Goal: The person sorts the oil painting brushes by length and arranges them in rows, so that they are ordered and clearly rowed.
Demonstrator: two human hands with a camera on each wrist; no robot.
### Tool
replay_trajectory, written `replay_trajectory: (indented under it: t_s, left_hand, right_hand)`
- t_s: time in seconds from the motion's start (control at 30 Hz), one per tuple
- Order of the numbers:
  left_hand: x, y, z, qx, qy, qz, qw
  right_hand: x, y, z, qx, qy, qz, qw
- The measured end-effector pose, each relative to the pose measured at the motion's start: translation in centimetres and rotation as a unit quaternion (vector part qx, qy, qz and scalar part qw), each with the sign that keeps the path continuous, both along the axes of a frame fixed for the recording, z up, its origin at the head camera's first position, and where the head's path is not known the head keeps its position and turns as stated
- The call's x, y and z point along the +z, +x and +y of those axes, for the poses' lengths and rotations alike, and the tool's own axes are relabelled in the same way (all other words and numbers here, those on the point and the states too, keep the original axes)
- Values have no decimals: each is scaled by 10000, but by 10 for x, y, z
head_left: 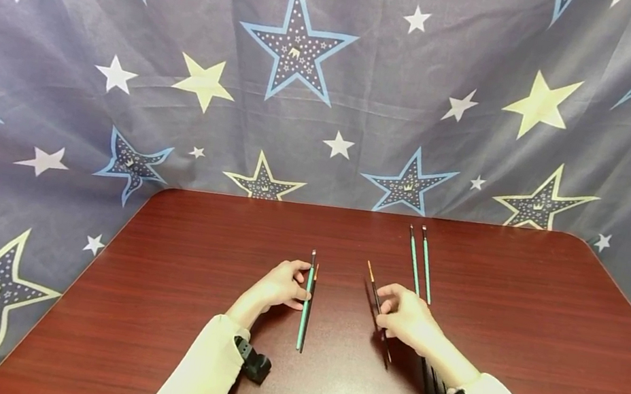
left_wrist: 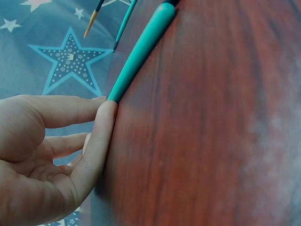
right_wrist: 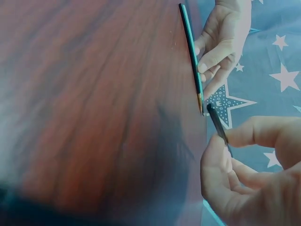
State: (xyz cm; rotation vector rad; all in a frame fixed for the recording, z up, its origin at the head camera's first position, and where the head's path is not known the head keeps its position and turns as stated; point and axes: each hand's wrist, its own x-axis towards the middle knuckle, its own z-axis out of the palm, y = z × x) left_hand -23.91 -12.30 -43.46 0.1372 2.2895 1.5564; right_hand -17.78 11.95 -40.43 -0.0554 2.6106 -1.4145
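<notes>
Near the middle of the table, my left hand [head_left: 281, 285] pinches a teal paintbrush [head_left: 301, 329] between thumb and fingers. A black paintbrush [head_left: 305, 333] with an orange-brown tip lies close along its right side. Both point away from me. My right hand [head_left: 409, 319] holds another black paintbrush [head_left: 375, 296] by its handle, tilted with its orange-brown bristles up and to the left. In the right wrist view the handle end of that dark brush [right_wrist: 216, 120] sticks out from the pinch, and its shadow falls on the wood.
Two teal paintbrushes [head_left: 426, 266] lie side by side beyond my right hand. Dark handles [head_left: 429, 387] show beneath the right forearm. The reddish-brown wooden table [head_left: 211, 229] meets a grey star-patterned cloth [head_left: 369, 95] at its far edge.
</notes>
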Motion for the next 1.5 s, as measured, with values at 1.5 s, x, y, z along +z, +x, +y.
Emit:
replay_trajectory:
  t_s: [1.5]
  left_hand:
    - [0, -1, 1, 17, 25, -40, 10000]
  right_hand:
    - [-12, 54, 91, -209, 547, -171, 9981]
